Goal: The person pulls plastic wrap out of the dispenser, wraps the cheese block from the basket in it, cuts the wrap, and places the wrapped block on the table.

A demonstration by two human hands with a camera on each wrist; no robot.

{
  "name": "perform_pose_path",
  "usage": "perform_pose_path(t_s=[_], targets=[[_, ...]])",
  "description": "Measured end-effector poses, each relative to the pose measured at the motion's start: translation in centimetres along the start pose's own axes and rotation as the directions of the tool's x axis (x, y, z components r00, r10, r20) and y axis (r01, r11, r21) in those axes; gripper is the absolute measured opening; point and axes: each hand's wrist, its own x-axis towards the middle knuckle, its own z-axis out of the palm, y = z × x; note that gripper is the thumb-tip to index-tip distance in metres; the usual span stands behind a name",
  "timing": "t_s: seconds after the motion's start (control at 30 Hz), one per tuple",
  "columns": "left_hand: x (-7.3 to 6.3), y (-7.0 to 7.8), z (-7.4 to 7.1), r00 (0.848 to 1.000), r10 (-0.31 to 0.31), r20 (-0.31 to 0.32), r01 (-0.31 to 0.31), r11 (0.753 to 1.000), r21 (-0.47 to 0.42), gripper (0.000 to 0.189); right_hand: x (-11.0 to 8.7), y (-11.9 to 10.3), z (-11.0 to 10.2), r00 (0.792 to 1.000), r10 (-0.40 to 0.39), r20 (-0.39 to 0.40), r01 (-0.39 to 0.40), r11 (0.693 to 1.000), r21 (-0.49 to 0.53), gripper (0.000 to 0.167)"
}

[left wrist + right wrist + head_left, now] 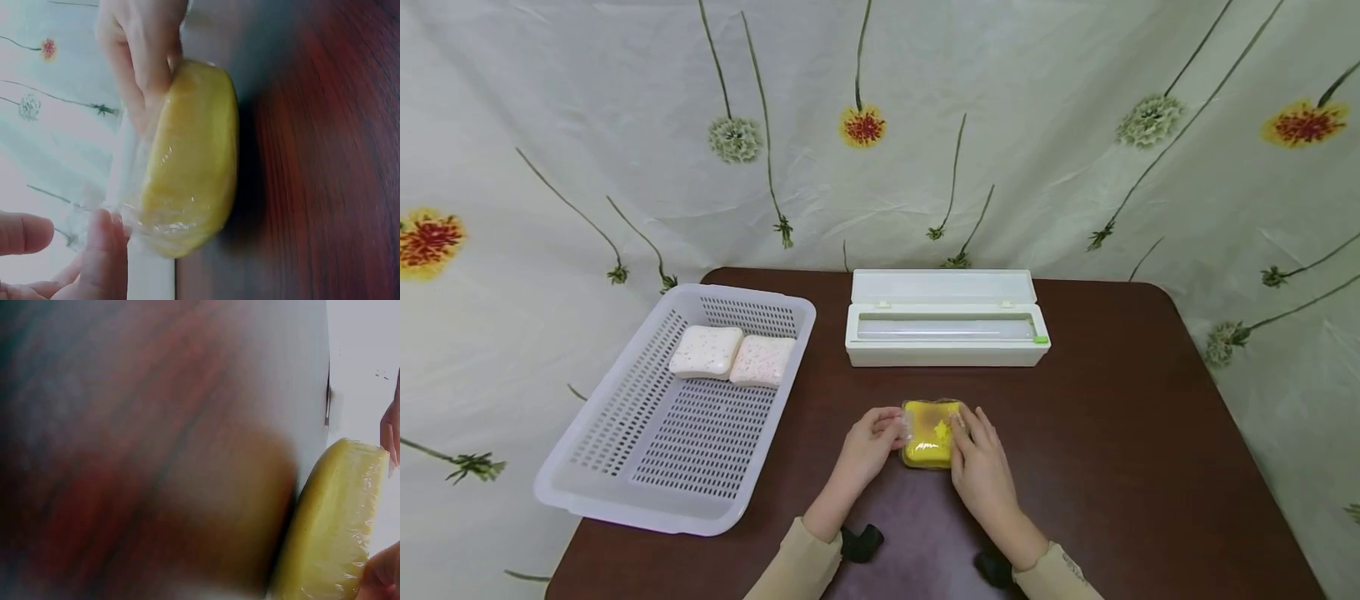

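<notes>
A yellow rounded block [928, 450] wrapped in clear film lies on the table in front of me, with a brownish patch and a star shape on top. My left hand [867, 446] pinches loose clear film [128, 215] at the block's left edge between thumb and fingers. On the right edge, my right hand [983, 467] rests its nearly straight fingers on the wrapped top. The left wrist view shows the right hand's fingers [147, 56] against the film at the far end. Film creases shine along the block's side [340, 519] in the right wrist view.
Behind the block stands a white cling film dispenser [947, 357], its lid raised and a green slider at its right end. At left, a white perforated basket [700, 500] holds two speckled pale blocks [706, 352]. Flowered cloth [1060, 67] hangs behind the dark table [1150, 467].
</notes>
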Motion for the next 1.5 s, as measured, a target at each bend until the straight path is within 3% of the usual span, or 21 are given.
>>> perform_pose_path(t_s=[0.17,0.23,0.3,0.37,0.47,0.53,0.6,0.73,0.8,0.87,0.9,1.07,1.13,1.23,1.3,1.37,1.43,1.5], targets=[[-1.1,0.5,0.8,0.998,0.055,-0.012,-0.052,0.99,0.133,0.038,-0.1,-0.1,-0.2,0.998,-0.017,0.06,0.019,0.999,-0.035,0.04],[-1.7,0.6,1.5,0.995,0.1,-0.009,-0.095,0.97,0.222,0.039,-0.2,0.0,-0.2,0.997,-0.019,0.081,0.022,0.999,-0.036,0.041],[-2.3,0.5,2.4,0.984,0.18,0.007,-0.173,0.929,0.326,0.04,-0.2,0.0,-0.2,0.995,-0.012,0.102,0.015,0.999,-0.029,0.042],[-2.7,0.4,3.2,0.961,0.275,0.014,-0.255,0.87,0.421,0.039,-0.3,-0.1,-0.2,0.993,0.002,0.122,0.0,1.0,-0.018,0.043],[-3.2,0.0,4.2,0.914,0.403,0.031,-0.349,0.747,0.566,0.04,-0.3,-0.2,-0.2,0.988,0.01,0.151,-0.008,1.0,-0.013,0.045],[-3.4,-0.1,4.7,0.892,0.449,0.053,-0.374,0.668,0.643,0.041,-0.4,-0.3,-0.3,0.985,0.001,0.173,0.003,1.0,-0.023,0.045],[-3.5,-0.2,5.2,0.886,0.454,0.096,-0.383,0.599,0.703,0.044,-0.4,-0.5,-0.3,0.981,-0.012,0.196,0.019,0.999,-0.036,0.046],[-3.7,-0.1,5.9,0.906,0.378,0.19,-0.371,0.493,0.787,0.048,-0.5,-0.7,-0.6,0.966,-0.02,0.257,0.034,0.998,-0.049,0.047],[-3.8,0.0,6.2,0.92,0.323,0.224,-0.363,0.483,0.797,0.049,-0.5,-0.7,-0.7,0.958,-0.028,0.286,0.044,0.998,-0.05,0.047],[-3.8,0.0,6.3,0.929,0.268,0.254,-0.359,0.5,0.788,0.051,-0.4,-0.6,-0.8,0.95,-0.039,0.309,0.058,0.997,-0.051,0.047],[-3.8,0.0,6.3,0.933,0.243,0.265,-0.356,0.526,0.772,0.052,-0.4,-0.6,-0.8,0.947,-0.044,0.319,0.062,0.997,-0.049,0.048],[-3.7,-0.1,5.7,0.944,0.142,0.298,-0.305,0.717,0.627,0.058,-0.2,-0.3,-1.1,0.931,-0.045,0.363,0.053,0.999,-0.01,0.051],[-3.6,-0.1,5.1,0.951,0.147,0.272,-0.28,0.781,0.558,0.058,0.0,-0.2,-1.2,0.93,-0.025,0.367,0.016,0.999,0.029,0.052],[-3.2,-0.2,4.0,0.962,0.236,0.14,-0.274,0.833,0.481,0.05,0.2,0.0,-1.6,0.945,0.012,0.328,-0.047,0.994,0.097,0.053],[-2.8,-0.5,3.2,0.95,0.313,0.024,-0.288,0.84,0.46,0.041,0.2,0.2,-1.9,0.962,0.023,0.273,-0.061,0.989,0.132,0.052],[-2.2,-1.0,2.2,0.921,0.386,-0.045,-0.318,0.816,0.482,0.032,0.2,0.5,-2.3,0.978,0.001,0.209,-0.034,0.988,0.151,0.048],[-1.6,-1.3,1.2,0.904,0.427,-0.022,-0.353,0.776,0.523,0.032,0.1,1.0,-2.5,0.986,-0.049,0.16,0.025,0.988,0.149,0.045],[-1.1,-1.8,0.4,0.892,0.445,0.083,-0.407,0.709,0.576,0.04,0.0,1.5,-2.8,0.982,-0.112,0.152,0.091,0.986,0.14,0.046]])
